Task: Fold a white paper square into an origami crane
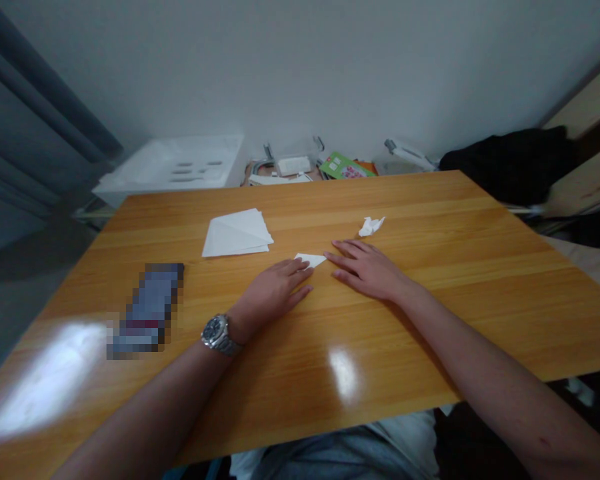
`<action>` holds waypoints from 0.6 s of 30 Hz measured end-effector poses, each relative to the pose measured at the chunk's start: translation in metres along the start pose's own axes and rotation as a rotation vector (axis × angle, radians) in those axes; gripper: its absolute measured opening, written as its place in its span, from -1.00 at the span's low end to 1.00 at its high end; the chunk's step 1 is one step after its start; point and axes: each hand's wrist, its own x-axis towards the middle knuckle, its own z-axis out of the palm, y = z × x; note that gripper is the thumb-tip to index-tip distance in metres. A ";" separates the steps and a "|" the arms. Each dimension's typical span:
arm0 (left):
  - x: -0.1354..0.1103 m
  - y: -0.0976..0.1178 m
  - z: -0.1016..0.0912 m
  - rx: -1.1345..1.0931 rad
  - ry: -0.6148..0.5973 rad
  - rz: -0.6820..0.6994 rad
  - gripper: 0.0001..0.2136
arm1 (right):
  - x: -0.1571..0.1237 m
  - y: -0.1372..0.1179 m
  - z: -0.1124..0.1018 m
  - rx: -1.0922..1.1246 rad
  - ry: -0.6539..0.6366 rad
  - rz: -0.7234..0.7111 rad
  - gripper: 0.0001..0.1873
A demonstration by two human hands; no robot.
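Observation:
A small folded piece of white paper (314, 259) lies flat on the wooden table (410, 347), pointed at its right end. My left hand (277, 287), with a metal watch on the wrist, rests over its left part, fingers stretched out and covering that side. Beside the paper's right tip, my right hand (367, 268) lies on the table with its fingers spread. Its index finger is near or touching that tip; I cannot tell which. Just beyond my right hand stands a small folded white paper figure (371, 226).
Several white paper sheets (237, 233) lie stacked at the back left. A blurred-out phone-like device (147, 310) is on the left. Behind the table are a white tray (180, 163), a green booklet (345, 167) and a black cloth (510, 163).

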 end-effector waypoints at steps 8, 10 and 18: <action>0.001 -0.002 0.004 0.015 0.029 0.008 -0.65 | -0.001 -0.009 0.001 0.021 0.007 -0.082 -0.45; 0.001 -0.003 0.005 0.018 0.033 0.004 -0.67 | -0.001 -0.009 0.002 0.030 0.014 -0.076 -0.46; 0.002 -0.002 0.003 0.032 0.026 0.014 -0.67 | 0.002 -0.005 0.002 0.072 0.017 -0.121 -0.50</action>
